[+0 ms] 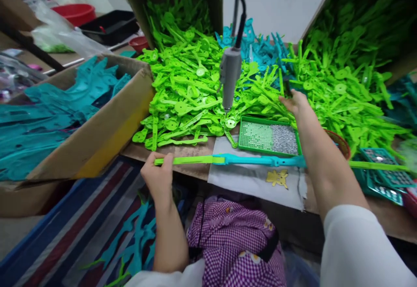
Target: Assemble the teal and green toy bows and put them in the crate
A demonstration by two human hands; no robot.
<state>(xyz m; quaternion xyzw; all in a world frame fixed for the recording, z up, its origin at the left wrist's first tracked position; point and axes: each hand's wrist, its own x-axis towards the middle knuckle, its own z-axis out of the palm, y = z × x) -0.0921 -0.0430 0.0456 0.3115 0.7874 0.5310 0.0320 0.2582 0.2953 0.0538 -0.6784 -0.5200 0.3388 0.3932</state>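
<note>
The green end of a long green-and-blue strip [249, 160] is being pinched by the left hand [158, 172], thumb against fingers, its length being run rightward from that grip beneath the right forearm [332, 169]. The right hand [295, 102] is being held at the heap of green parts [192, 91], fingers part-curled; whether anything is being gripped there cannot be told.

The right forearm [329, 165] is hiding part of a long lime-and-blue strip [250, 160] and a red basket [341, 141]; the view's left edge is cropping a cardboard box [112, 122]
</note>
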